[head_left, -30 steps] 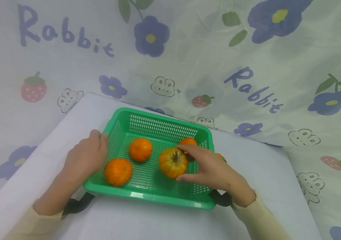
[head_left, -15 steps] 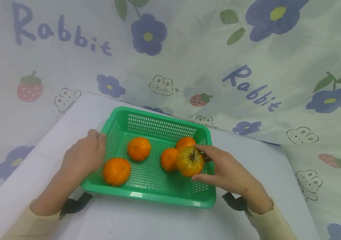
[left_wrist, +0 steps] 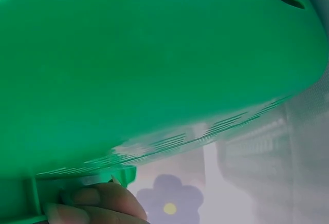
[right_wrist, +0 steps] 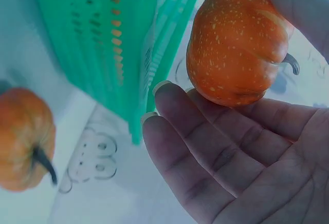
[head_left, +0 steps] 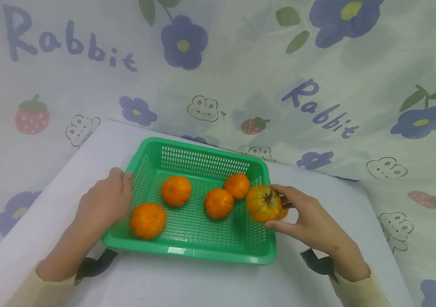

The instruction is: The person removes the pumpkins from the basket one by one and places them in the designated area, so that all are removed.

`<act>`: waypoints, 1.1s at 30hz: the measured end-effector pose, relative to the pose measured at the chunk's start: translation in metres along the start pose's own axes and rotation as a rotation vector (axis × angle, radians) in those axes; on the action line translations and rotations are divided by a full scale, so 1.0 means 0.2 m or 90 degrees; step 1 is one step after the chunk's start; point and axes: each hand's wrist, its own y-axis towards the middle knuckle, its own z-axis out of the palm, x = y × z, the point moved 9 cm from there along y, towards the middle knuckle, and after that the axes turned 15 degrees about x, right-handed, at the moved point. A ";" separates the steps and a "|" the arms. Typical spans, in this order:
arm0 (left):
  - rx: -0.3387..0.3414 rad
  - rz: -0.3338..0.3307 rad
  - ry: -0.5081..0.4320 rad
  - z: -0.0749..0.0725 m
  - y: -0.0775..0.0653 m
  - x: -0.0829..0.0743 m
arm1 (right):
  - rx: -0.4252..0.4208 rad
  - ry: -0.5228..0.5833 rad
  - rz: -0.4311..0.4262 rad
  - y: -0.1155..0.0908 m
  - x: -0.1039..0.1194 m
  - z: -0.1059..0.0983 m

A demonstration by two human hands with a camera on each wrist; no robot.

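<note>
My left hand (head_left: 104, 200) grips the left rim of a green plastic basket (head_left: 187, 253); in the left wrist view its fingers (left_wrist: 113, 198) curl under the rim. My right hand (head_left: 315, 224) holds a small yellow-green pumpkin (head_left: 262, 202) by its side, thumb and fingers around it, over the basket's right rim. In the right wrist view this pumpkin (right_wrist: 239, 44) looks orange with pale speckles and a dark stem. Inside the basket lie several orange pumpkins, among them one at the front left (head_left: 148, 221) and one near the middle (head_left: 219, 204).
Another pumpkin (right_wrist: 23, 139) rests on the white table outside the basket's right side, mostly hidden behind the held one in the head view. The white table (head_left: 202, 285) backs onto a printed cloth (head_left: 225, 72) with flowers, rabbits and strawberries.
My right hand has carried the yellow-green pumpkin rightward from over the basket's middle to its right rim, uncovering an orange pumpkin beneath. My left hand keeps its grip on the rim.
</note>
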 end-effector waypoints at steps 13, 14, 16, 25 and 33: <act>0.001 -0.006 0.006 0.00 0.00 0.01 | -0.053 -0.055 0.094 -0.14 -0.18 -0.08; 0.001 -0.006 0.007 0.00 0.00 0.00 | -0.057 -0.056 0.100 -0.15 -0.20 -0.09; 0.007 -0.006 0.003 0.00 0.00 0.01 | -0.064 -0.051 0.112 -0.17 -0.23 -0.10; 0.013 -0.002 -0.002 0.01 0.00 0.00 | -0.081 -0.028 0.184 -0.24 -0.38 -0.11; -0.001 0.005 -0.001 0.01 0.00 0.00 | -0.084 -0.021 0.229 -0.27 -0.49 -0.10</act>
